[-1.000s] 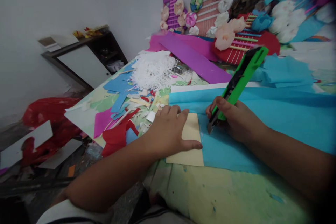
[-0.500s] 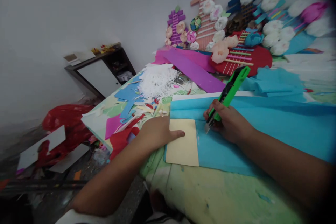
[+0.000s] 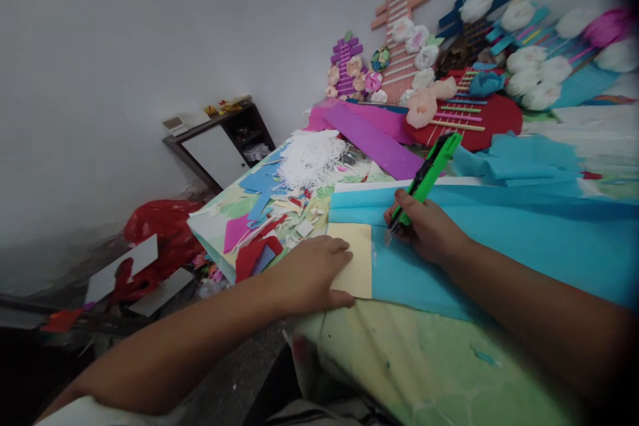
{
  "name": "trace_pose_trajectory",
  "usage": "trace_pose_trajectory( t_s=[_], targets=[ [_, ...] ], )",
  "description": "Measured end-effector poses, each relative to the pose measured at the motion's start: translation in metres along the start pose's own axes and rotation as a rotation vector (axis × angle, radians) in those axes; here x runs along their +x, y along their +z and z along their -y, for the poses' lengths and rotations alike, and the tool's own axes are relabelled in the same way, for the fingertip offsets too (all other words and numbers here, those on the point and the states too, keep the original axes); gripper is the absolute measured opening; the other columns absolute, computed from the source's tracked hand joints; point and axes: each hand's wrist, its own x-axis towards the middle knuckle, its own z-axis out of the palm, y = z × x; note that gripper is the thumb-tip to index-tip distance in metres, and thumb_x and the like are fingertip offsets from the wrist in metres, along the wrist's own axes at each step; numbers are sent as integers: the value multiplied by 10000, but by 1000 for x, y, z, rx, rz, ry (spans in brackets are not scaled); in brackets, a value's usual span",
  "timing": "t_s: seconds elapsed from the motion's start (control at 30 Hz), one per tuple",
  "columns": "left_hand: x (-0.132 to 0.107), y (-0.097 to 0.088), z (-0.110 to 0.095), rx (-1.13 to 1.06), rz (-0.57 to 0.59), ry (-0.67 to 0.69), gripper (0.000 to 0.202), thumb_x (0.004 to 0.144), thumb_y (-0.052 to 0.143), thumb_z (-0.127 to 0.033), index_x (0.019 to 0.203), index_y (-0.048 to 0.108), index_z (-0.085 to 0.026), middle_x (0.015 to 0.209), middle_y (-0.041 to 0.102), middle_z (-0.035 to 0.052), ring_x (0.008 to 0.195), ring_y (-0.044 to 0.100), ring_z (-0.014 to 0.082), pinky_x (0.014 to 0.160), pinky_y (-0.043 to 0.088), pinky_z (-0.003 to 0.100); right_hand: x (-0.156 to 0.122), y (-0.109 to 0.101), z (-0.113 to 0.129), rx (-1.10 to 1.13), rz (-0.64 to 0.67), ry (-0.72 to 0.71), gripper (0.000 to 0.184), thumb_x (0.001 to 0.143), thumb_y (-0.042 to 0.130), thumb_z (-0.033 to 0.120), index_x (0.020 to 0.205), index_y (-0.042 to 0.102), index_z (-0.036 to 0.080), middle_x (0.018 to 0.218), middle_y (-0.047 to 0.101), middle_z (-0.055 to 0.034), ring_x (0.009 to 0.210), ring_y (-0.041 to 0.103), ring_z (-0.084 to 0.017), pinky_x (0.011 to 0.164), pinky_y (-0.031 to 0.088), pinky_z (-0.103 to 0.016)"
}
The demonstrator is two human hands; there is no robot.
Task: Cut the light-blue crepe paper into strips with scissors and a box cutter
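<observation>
A pale yellow rectangular card (image 3: 360,259) lies on the left end of a wide blue crepe-like sheet (image 3: 539,246). Across the card's left part rests my left hand (image 3: 314,273), palm down, thumb and fingers apart. My right hand (image 3: 429,229) is closed around a green and black utility knife (image 3: 433,166), held slanted with its handle up. Its blade points down at the blue sheet, just right of the card's right edge; whether the tip touches the sheet I cannot tell.
Paper scraps (image 3: 272,213) and a heap of white shredded strands (image 3: 313,158) lie left on the table. Purple strips (image 3: 374,140) and paper-flower guitar decorations (image 3: 399,46) stand behind. A small cabinet (image 3: 214,150) and a red plastic bag (image 3: 164,229) are beyond the table's left edge.
My left hand has shifted toward the card's near edge, its fingers now spread over the card. The knife stays beside the card in my right hand. The camera view has turned slightly left.
</observation>
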Motion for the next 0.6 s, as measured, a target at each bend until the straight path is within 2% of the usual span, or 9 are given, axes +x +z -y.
trace_pose_trajectory(
  t_s=[0.1,0.17,0.27,0.43,0.6],
  targets=[
    [1,-10,2,-32,57,39,317,772,496,-407,947,595,-163,1018,598,73,927,542,208,801,403,292,0,0,0,9,2,-1,436,621,579,579,559,518,152,475,516,-14,360,391,-69,314,262,-201],
    [1,-21,2,-36,85,61,234,824,417,-306,857,608,-175,880,627,39,816,570,165,722,411,253,0,0,0,18,9,3,437,620,580,580,558,518,152,475,518,-15,360,393,-69,313,261,-199],
    [1,-36,3,47,66,18,231,821,375,-211,746,589,-165,746,612,22,699,561,145,627,398,237,0,-1,0,25,24,3,441,623,577,580,558,521,148,469,520,-14,353,390,-66,311,263,-196],
    [4,-51,9,264,-77,-61,233,833,342,-240,749,548,-168,745,579,30,698,546,167,590,382,261,1,-1,1,37,15,4,454,631,566,586,558,531,139,454,521,-19,346,391,-69,310,259,-199],
    [11,-62,11,342,-75,-98,270,854,305,-254,742,534,-166,739,569,40,679,544,174,564,372,271,1,-1,2,95,1,12,431,628,574,577,564,508,156,451,518,-10,351,393,-73,314,263,-203]
  ],
)
